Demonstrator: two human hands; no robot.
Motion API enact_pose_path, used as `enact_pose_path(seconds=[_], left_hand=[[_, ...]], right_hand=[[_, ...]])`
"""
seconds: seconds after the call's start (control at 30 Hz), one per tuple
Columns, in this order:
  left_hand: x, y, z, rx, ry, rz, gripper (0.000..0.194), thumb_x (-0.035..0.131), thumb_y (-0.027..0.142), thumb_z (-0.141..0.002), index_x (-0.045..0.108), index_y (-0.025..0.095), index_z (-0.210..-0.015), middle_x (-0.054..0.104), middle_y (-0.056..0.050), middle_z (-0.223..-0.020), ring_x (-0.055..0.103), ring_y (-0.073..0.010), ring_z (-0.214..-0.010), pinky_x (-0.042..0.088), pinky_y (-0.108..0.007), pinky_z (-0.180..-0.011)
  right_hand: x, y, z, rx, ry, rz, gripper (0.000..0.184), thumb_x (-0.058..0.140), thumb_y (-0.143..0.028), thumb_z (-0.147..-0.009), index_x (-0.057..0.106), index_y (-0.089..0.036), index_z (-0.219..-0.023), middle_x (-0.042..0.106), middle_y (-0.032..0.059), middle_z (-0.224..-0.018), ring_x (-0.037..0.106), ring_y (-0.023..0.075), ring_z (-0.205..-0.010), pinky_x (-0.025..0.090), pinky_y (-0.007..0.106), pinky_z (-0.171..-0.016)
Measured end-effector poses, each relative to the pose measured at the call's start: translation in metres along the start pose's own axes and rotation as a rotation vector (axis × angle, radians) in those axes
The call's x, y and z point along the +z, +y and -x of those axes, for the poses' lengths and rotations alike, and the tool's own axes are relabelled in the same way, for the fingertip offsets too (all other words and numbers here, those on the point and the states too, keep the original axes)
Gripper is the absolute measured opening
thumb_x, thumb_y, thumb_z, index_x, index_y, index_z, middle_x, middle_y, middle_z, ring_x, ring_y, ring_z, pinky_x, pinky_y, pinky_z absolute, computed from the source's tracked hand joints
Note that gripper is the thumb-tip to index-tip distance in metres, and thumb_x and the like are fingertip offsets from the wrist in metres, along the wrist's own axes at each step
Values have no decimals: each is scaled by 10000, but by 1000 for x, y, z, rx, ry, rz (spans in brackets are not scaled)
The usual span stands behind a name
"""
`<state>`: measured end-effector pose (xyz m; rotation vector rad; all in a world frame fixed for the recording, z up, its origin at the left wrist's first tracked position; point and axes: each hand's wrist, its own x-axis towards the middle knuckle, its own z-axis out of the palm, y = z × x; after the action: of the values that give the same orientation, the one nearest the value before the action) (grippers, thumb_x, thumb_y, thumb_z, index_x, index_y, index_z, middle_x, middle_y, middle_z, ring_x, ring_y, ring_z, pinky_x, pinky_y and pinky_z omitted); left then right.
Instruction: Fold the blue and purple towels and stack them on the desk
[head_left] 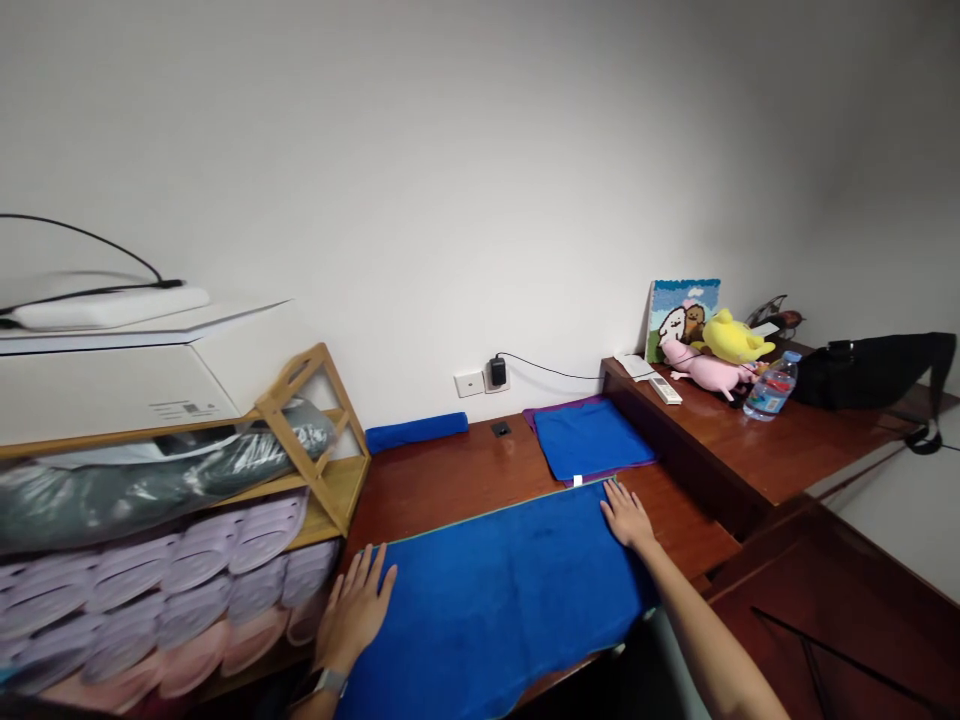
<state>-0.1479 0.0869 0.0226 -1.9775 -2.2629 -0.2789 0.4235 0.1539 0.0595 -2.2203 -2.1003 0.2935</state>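
Note:
A blue towel point(495, 580) lies spread over the front of a reddish-brown wooden desk point(450, 480). My left hand point(354, 608) rests at its far left corner, fingers extended and slightly apart. At the far right corner, my right hand point(627, 514) lies flat on the cloth with its fingers stretched out. Just beyond the right hand is a folded blue cloth point(592, 438) on top of a purple cloth point(646, 460). Against the wall sits a rolled blue towel point(417, 432).
On the left stands a wooden rack point(341, 490) with purple and pink slippers point(202, 550) and a white box point(112, 385). The raised desk on the right bears a water bottle point(772, 387), plush toys point(735, 337), a remote point(665, 390) and a black bag point(870, 372).

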Motion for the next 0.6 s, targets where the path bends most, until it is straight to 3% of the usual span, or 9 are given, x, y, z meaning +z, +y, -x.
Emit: enact_pose_path(seconds=[0.1, 0.2, 0.3, 0.37, 0.43, 0.53, 0.6], left_hand=[[1, -3, 1, -1, 9, 4, 753, 232, 525, -998, 433, 141, -1614, 408, -135, -1710, 383, -289, -1585, 312, -523, -1287], [2, -5, 1, -6, 22, -11, 739, 256, 494, -990, 436, 139, -1612, 395, -132, -1717, 373, -297, -1590, 293, -534, -1295], [0, -9, 0, -5, 54, -27, 722, 252, 453, -990, 477, 113, -1586, 434, -161, -1692, 391, -319, -1579, 276, -558, -1297], [-5, 4, -2, 12, 91, -13, 714, 249, 444, -1000, 495, 93, -1571, 476, -187, -1661, 408, -339, -1567, 277, -577, -1295], [-10, 38, -4, 81, 109, 32, 697, 255, 456, -1023, 490, 107, -1578, 495, -183, -1649, 412, -341, -1565, 287, -570, -1295], [-12, 118, -5, 291, 53, 130, 638, 262, 470, -1061, 459, 205, -1608, 475, -105, -1675, 400, -280, -1577, 298, -500, -1306], [-7, 166, -5, 396, -7, 169, 612, 264, 476, -1073, 444, 253, -1614, 472, -77, -1680, 405, -260, -1574, 313, -493, -1300]], right_hand=[[1, 12, -2, 21, -11, 4, 662, 184, -493, -1113, 198, -226, -1718, 212, 0, -1771, 145, 192, -1645, 85, 412, -1329], [-2, 7, 1, 27, -9, 0, 675, 185, -485, -1107, 219, -193, -1714, 216, 8, -1768, 141, 211, -1647, 87, 435, -1334], [-6, -13, 6, -25, 55, -3, 667, 201, -434, -1101, 279, -149, -1699, 251, 37, -1757, 139, 224, -1648, 82, 448, -1338], [-5, -42, 13, -106, 128, -29, 655, 196, -397, -1100, 315, -133, -1687, 271, 54, -1750, 154, 226, -1645, 81, 441, -1339], [2, -84, 20, -236, 168, -84, 644, 189, -394, -1107, 340, -143, -1680, 292, 56, -1743, 186, 219, -1638, 102, 426, -1339], [19, -154, 30, -447, 139, -171, 625, 216, -427, -1118, 366, -185, -1674, 344, 44, -1725, 243, 203, -1622, 150, 405, -1334], [31, -185, 32, -505, 96, -204, 613, 239, -437, -1120, 377, -202, -1670, 366, 41, -1715, 270, 200, -1613, 166, 406, -1332]])
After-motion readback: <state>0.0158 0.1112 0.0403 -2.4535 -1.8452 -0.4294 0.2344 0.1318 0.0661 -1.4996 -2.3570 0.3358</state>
